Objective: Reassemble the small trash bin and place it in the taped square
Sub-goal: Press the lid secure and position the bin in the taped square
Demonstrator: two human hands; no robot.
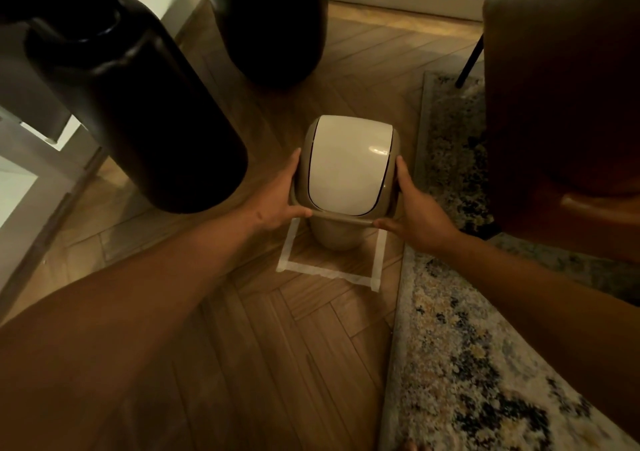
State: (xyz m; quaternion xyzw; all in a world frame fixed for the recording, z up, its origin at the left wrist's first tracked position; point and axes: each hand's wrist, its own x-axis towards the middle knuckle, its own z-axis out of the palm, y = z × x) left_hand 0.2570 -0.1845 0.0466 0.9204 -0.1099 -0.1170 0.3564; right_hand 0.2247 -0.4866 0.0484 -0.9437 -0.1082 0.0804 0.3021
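So the small beige plastic trash bin (337, 232) is all in one piece here, with its glossy white swing lid (349, 163) sitting in the tan lid frame on top. Both bare hands are on it. The left hand (277, 201) grips the left side of the lid frame, fingers (294, 166) wrapped up along the edge and clamped on it, thumb lying along the near rim. The right hand (419, 215) does the same on the right side, fingers (403, 173) pressed tight against the frame and thumb touching the near rim corner.

The bin is over the square of pale masking tape (329, 272) stuck on the herringbone wooden floor (270, 346). Its base shows inside the square, up toward the far edge, with bare floor between it and the near strip of tape. Can't really tell if the bottom is touching the floor or is just above it, the lid hides too much.

Around it: a patterned blue-and-cream rug (460, 364) runs along the right side of the floor, its edge just beside the right strip of tape. A big dark rounded vase-like thing (138, 114) stands at the left and another dark rounded one (273, 24) behind the bin, both well apart from it. A brown leather chair (561, 87) sits on the rug at the right.
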